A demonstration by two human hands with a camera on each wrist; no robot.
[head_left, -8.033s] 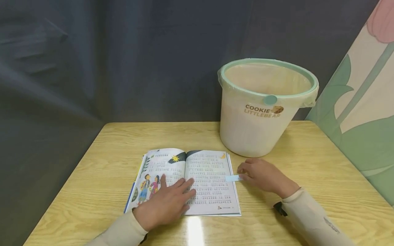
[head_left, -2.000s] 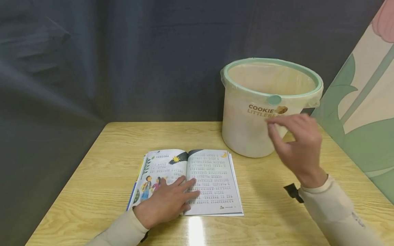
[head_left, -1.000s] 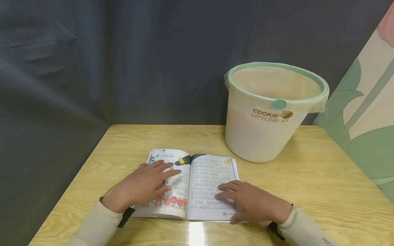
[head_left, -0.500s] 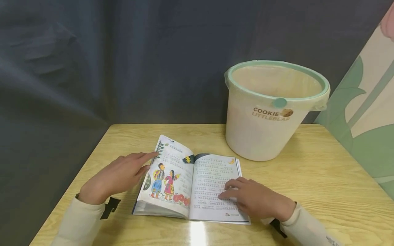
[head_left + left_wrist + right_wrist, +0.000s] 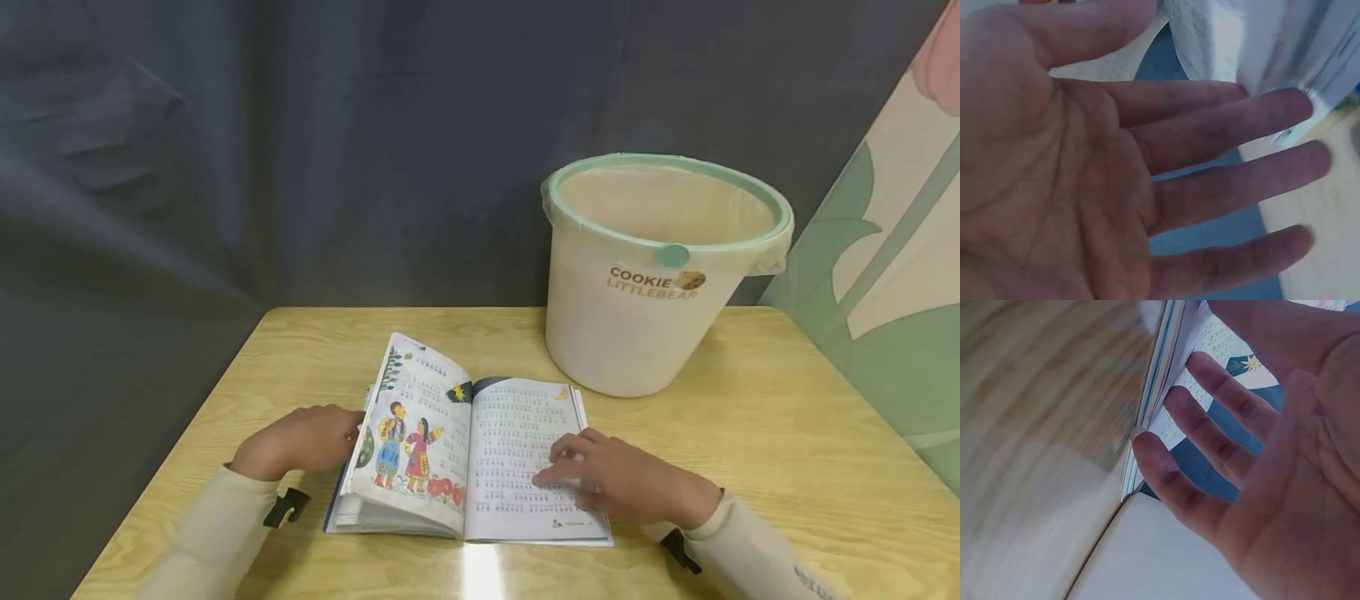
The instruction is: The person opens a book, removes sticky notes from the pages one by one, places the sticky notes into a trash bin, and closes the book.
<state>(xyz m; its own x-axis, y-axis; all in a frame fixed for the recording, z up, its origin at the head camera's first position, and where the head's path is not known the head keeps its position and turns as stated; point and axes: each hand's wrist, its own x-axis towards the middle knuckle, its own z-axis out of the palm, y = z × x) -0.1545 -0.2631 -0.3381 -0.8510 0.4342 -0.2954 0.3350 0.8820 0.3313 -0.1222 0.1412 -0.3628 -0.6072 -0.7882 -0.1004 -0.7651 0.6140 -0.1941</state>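
An open picture book (image 5: 517, 467) lies on the table, its left leaves (image 5: 442, 433) tilted up off those beneath. My left hand (image 5: 311, 437) is at the book's left edge, its fingertips partly hidden behind the raised leaves. In the left wrist view, its fingers (image 5: 1229, 131) are stretched out straight and spread, the upper ones right at the page edges (image 5: 1229, 44). My right hand (image 5: 637, 483) rests at the right page with loosely bent fingers. The right wrist view shows its fingertips beside the book's stacked page edges (image 5: 1159, 375), with no object between them.
Behind the book to the right stands a tall white bin (image 5: 615, 342) with a mint-green rim and a clear liner. The wooden table (image 5: 765, 417) meets a dark curtain (image 5: 420, 167) at the back and a flower-painted wall (image 5: 900, 350) at the right.
The pale blue strip pinched at the right page earlier is gone from view. My right hand came down from before the bin to the page; my left moved to the left edge, where leaves rose.
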